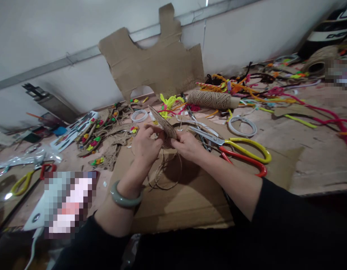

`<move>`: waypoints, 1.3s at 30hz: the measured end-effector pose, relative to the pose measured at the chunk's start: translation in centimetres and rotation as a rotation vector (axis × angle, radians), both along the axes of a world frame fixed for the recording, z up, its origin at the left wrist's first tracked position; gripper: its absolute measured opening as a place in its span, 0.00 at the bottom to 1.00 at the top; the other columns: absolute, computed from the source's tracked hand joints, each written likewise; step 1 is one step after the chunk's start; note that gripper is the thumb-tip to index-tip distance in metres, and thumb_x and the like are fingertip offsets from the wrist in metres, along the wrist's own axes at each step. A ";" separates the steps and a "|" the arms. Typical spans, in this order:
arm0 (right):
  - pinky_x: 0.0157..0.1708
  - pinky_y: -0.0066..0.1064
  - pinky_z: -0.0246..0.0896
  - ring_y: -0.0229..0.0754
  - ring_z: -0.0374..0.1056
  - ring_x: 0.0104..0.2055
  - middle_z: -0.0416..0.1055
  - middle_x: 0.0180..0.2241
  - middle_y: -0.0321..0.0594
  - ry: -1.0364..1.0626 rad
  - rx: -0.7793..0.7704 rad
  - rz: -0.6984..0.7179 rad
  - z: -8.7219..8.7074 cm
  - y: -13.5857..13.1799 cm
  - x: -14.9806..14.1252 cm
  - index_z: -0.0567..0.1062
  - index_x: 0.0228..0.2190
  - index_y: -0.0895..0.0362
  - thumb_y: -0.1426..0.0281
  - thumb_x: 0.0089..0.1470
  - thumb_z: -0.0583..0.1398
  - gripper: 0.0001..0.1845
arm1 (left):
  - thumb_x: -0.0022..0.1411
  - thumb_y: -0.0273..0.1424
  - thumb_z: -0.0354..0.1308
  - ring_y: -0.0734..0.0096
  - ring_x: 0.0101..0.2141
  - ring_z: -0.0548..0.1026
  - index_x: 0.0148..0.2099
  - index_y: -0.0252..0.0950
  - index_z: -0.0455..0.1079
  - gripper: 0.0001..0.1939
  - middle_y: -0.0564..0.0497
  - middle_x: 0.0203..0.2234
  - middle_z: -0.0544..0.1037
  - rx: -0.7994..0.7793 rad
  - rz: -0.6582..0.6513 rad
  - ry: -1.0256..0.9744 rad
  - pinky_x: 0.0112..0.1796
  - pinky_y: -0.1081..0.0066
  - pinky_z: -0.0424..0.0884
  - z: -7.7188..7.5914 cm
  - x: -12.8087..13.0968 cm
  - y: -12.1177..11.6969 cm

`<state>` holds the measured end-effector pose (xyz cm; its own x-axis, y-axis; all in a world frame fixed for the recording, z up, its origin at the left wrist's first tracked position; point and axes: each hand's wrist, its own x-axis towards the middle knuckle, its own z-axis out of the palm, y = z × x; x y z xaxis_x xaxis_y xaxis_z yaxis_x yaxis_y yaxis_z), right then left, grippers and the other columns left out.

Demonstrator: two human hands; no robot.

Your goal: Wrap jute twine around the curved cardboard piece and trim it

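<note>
A flat, pointed piece wrapped in brown jute twine is held up between my two hands. My left hand is closed on its left side, fingertips pinched near the wrapped part. On the right side, my right hand is closed on the same piece, some of its fingers hidden. A loose length of jute twine hangs in loops below onto a cardboard sheet. Close to my right hand lie open scissors with one yellow and one red handle.
A cut cardboard piece leans on the wall. Behind my hands lie a jute spool, tape rolls and coloured cords. Decorated twine pieces are at left, near a second pair of scissors and a white device.
</note>
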<state>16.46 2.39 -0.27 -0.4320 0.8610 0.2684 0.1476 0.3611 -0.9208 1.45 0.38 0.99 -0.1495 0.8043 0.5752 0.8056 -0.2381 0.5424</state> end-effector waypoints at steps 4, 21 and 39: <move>0.34 0.28 0.58 0.37 0.62 0.29 0.69 0.24 0.34 0.044 -0.040 0.034 -0.6 0.3 -0.1 0.72 0.26 0.58 0.74 0.48 0.55 0.05 | 0.49 0.31 0.58 0.65 0.36 0.77 0.28 0.38 0.75 0.04 0.51 0.32 0.80 -0.030 -0.012 -0.043 0.42 0.66 0.71 0.2 -0.1 0.0; 0.31 0.30 0.61 0.36 0.61 0.29 0.66 0.29 0.35 0.223 -0.236 0.090 -1.6 1.1 -0.5 0.67 0.34 0.57 0.69 0.49 0.55 0.08 | 0.51 0.36 0.59 0.71 0.25 0.73 0.29 0.37 0.75 0.08 0.52 0.21 0.77 -0.203 -0.038 -0.276 0.27 0.72 0.68 -0.3 -0.8 0.1; 0.36 0.32 0.59 0.38 0.64 0.31 0.70 0.28 0.35 0.307 -0.363 -0.021 -0.4 0.7 0.0 0.74 0.30 0.60 0.65 0.42 0.62 0.13 | 0.48 0.30 0.59 0.74 0.26 0.70 0.27 0.37 0.69 0.03 0.55 0.22 0.73 -0.176 -0.246 -0.338 0.32 0.72 0.67 0.6 0.1 -0.7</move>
